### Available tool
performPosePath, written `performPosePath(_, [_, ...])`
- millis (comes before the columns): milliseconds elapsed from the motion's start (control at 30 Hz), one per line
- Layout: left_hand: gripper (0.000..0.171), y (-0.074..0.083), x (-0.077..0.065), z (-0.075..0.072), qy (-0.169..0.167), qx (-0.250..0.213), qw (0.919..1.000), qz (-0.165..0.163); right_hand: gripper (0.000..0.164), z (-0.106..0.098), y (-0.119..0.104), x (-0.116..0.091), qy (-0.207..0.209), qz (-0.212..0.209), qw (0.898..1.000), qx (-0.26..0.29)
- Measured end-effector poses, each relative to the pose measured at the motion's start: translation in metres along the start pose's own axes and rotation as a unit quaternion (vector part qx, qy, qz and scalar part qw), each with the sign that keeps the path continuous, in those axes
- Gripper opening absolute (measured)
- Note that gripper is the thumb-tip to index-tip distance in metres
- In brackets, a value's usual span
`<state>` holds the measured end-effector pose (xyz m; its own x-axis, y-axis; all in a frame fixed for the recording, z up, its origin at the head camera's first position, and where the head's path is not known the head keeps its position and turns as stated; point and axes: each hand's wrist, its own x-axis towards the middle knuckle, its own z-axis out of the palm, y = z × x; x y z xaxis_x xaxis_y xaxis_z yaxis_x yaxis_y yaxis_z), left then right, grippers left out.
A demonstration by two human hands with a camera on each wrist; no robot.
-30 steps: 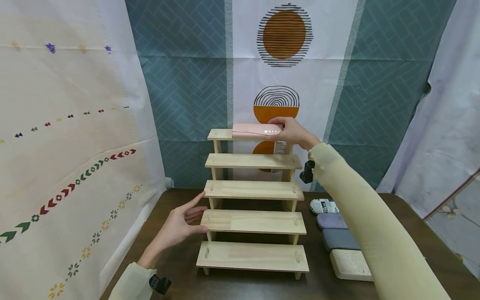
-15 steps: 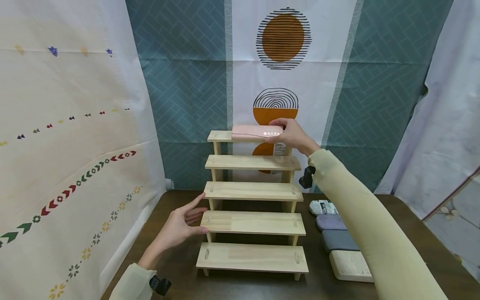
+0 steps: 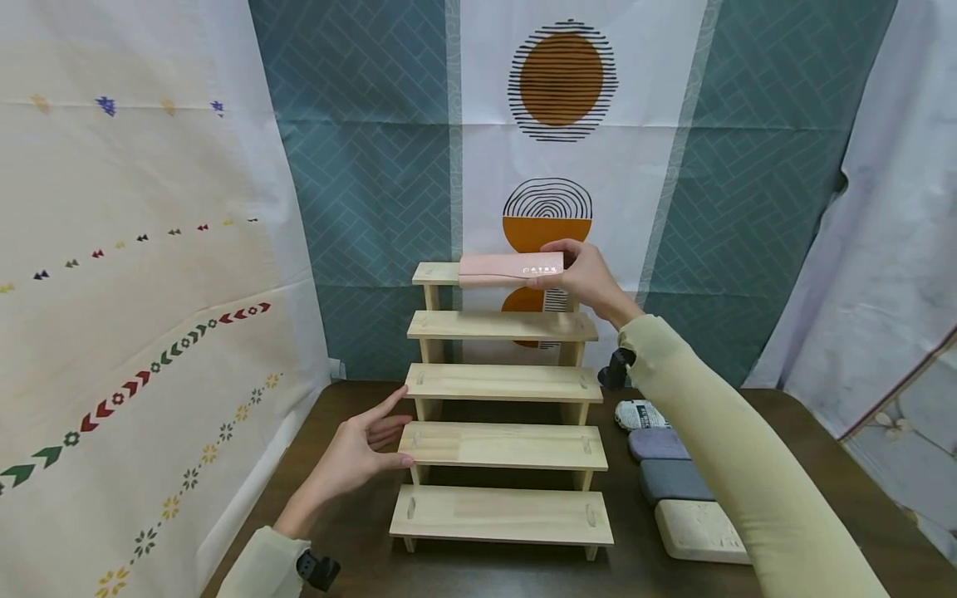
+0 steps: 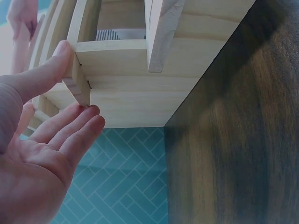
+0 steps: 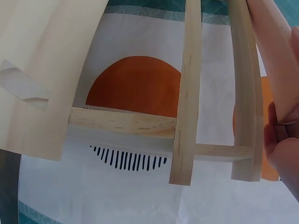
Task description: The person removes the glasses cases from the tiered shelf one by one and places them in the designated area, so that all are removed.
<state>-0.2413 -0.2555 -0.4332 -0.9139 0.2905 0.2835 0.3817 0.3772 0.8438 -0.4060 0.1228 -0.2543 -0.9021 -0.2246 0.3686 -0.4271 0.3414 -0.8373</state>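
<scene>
A pink glasses case (image 3: 497, 267) with small white lettering lies lengthwise at the top tier of a pale wooden stepped rack (image 3: 501, 381), its lower edge overlapping the tier's front. My right hand (image 3: 596, 280) grips the case's right end, thumb in front and fingers behind. In the right wrist view the case (image 5: 279, 60) slants beside the top board. Low on the rack's left side, my left hand (image 3: 351, 457) holds the end of a tier. The left wrist view shows its thumb on one edge of the board (image 4: 76, 77) and fingertips against the other.
Right of the rack, several flat cases stand in a row on the dark wooden table (image 3: 478, 573): a white one (image 3: 699, 530), a blue-grey one (image 3: 675, 479), a purple one (image 3: 658, 443) and a newsprint-patterned one (image 3: 639, 414). A patterned cloth (image 3: 359, 183) hangs behind.
The glasses case has come slightly forward with my right hand, now covering part of the top tier's front edge. My left hand keeps its place on the rack.
</scene>
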Motion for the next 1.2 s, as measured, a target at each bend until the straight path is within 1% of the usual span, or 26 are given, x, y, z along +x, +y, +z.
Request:
performPosePath(233, [0.106,0.001,0.0,0.0,-0.001,-0.004,1.0,-0.002,0.061,-0.001,-0.004,-0.009,0.008,-0.021,1.0,0.007])
performPosePath(533, [0.105,0.001,0.002,-0.001,0.003,0.009,1.0,-0.003,0.061,-0.008,-0.001,-0.02,0.007,-0.036,0.999,0.017])
performPosePath(733, [0.105,0.001,0.001,-0.001,0.001,0.002,1.0,0.001,0.06,-0.014,0.004,-0.034,0.0,-0.036,0.999,0.024])
performPosePath(833, [0.105,0.0,0.0,-0.001,0.0,-0.003,1.0,0.002,0.059,-0.017,0.006,-0.041,-0.003,-0.044,0.999,0.022])
performPosePath(967, [0.104,-0.001,-0.001,0.0,0.001,-0.007,1.0,-0.004,0.059,-0.022,0.009,-0.053,-0.004,-0.045,0.999,0.02])
performPosePath(1200, [0.104,-0.001,-0.001,0.0,-0.003,-0.018,0.9998,-0.011,0.06,-0.036,0.018,-0.077,0.001,-0.034,0.999,-0.003])
